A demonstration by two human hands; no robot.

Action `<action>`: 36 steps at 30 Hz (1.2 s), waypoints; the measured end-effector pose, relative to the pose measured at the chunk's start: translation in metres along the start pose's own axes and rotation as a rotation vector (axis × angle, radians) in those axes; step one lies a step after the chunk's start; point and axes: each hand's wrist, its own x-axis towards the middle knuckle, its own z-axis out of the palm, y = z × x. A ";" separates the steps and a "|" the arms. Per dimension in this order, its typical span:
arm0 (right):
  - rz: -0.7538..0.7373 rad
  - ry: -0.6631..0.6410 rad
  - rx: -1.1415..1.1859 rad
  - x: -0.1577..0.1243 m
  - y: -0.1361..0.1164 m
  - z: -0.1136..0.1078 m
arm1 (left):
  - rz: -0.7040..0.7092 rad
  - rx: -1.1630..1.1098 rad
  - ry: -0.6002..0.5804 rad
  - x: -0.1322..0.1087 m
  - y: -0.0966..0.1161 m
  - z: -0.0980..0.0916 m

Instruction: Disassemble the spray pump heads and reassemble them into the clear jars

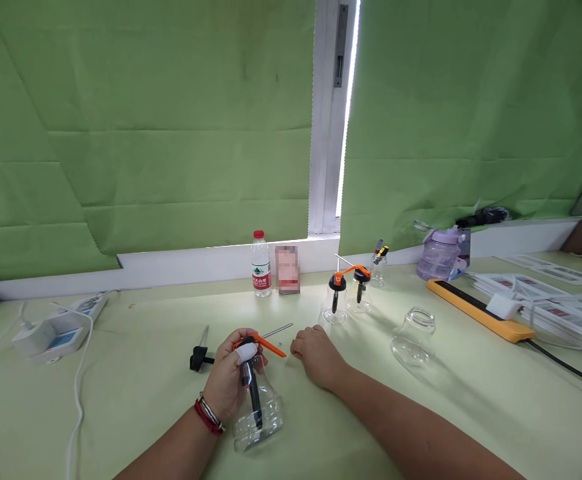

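On table, left hand (231, 380) grips bottle (259, 417) — upright

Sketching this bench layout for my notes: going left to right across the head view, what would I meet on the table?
white power strip → black pump part → left hand gripping a clear bottle with an orange trigger → right hand → empty clear jar → stacked cards

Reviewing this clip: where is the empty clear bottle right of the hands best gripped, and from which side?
Probably round its threaded neck, from above and the near left, with the right hand. The empty clear bottle stands mouth up with no pump; the neck is narrower than the flared body. The left hand holds the pump bottle.
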 end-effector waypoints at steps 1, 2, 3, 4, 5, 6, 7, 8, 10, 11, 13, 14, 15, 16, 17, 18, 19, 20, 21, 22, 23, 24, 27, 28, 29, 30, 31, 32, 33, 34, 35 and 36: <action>0.003 0.000 -0.012 0.000 -0.001 0.001 | -0.001 -0.004 0.002 0.000 0.000 0.000; 0.009 0.000 -0.020 0.001 -0.002 0.001 | -0.002 -0.006 0.004 0.000 0.000 0.001; 0.016 0.002 -0.021 0.001 -0.002 0.001 | -0.003 -0.006 0.003 -0.001 0.000 0.001; 0.024 0.004 -0.020 0.001 -0.002 0.000 | -0.002 -0.005 0.003 -0.001 0.000 0.001; 0.031 0.007 -0.017 0.001 -0.001 -0.001 | 0.000 -0.002 0.000 -0.001 0.000 0.001; 0.037 0.009 -0.016 0.001 0.000 -0.003 | 0.003 0.001 -0.002 -0.001 0.000 0.001; 0.045 0.017 -0.009 0.001 0.001 -0.006 | 0.004 0.006 -0.005 -0.001 0.000 0.001; 0.059 0.031 0.005 0.001 0.004 -0.010 | 0.006 0.010 -0.007 -0.001 0.000 0.000; 0.110 0.081 0.062 0.000 0.009 -0.019 | 0.005 0.017 -0.015 -0.001 0.000 0.000; 0.147 0.113 0.103 0.000 0.013 -0.024 | 0.004 0.019 -0.018 -0.001 0.001 0.000; 0.228 0.172 0.192 -0.002 0.018 -0.034 | 0.003 0.019 -0.018 0.000 0.001 0.000; 0.267 0.188 0.243 -0.003 0.020 -0.039 | 0.008 0.020 -0.016 0.000 0.000 0.000; 0.300 0.187 0.304 -0.005 0.021 -0.043 | 0.014 0.021 -0.012 0.000 0.000 0.000; 0.321 0.162 0.377 -0.006 0.021 -0.047 | 0.023 0.019 -0.005 0.000 0.000 0.001; 0.325 0.110 0.461 -0.007 0.019 -0.050 | 0.036 0.010 0.006 0.000 -0.001 0.002; 0.314 0.032 0.555 -0.009 0.017 -0.052 | 0.052 -0.005 0.023 0.000 -0.001 0.003; 0.291 -0.059 0.654 -0.010 0.013 -0.053 | 0.073 -0.026 0.045 0.001 -0.001 0.005; 0.267 -0.148 0.752 -0.012 0.009 -0.054 | 0.099 -0.051 0.071 0.001 -0.001 0.006; 0.252 -0.223 0.846 -0.014 0.003 -0.053 | 0.130 -0.074 0.100 0.001 0.000 0.007; 0.255 -0.275 0.938 -0.015 -0.003 -0.052 | 0.164 -0.092 0.130 0.001 0.001 0.009; 0.272 -0.310 1.032 -0.017 -0.009 -0.050 | 0.196 -0.106 0.158 0.001 0.002 0.010; 0.290 -0.337 1.134 -0.019 -0.015 -0.048 | 0.223 -0.115 0.183 0.001 0.004 0.012; 0.328 -0.427 1.478 -0.023 -0.033 -0.039 | 0.265 -0.107 0.217 -0.002 0.007 0.015; 0.339 -0.438 1.563 -0.023 -0.037 -0.037 | 0.269 -0.092 0.218 -0.003 0.008 0.015; 0.356 -0.423 1.621 -0.023 -0.040 -0.035 | 0.273 -0.075 0.215 -0.004 0.008 0.016; 0.381 -0.386 1.655 -0.023 -0.041 -0.034 | 0.279 -0.062 0.213 -0.004 0.008 0.016; 0.409 -0.333 1.671 -0.022 -0.041 -0.035 | 0.282 -0.054 0.211 -0.004 0.008 0.015; 0.435 -0.277 1.674 -0.021 -0.040 -0.036 | 0.282 -0.048 0.210 -0.004 0.007 0.014; 0.455 -0.235 1.668 -0.020 -0.037 -0.038 | 0.272 -0.039 0.207 -0.004 0.007 0.014; 0.466 -0.212 1.653 -0.019 -0.035 -0.040 | 0.256 -0.016 0.198 -0.004 0.006 0.013; 0.466 -0.203 1.628 -0.018 -0.032 -0.042 | 0.235 0.029 0.186 -0.004 0.005 0.012; 0.457 -0.205 1.592 -0.017 -0.029 -0.045 | 0.211 0.097 0.169 -0.005 0.003 0.011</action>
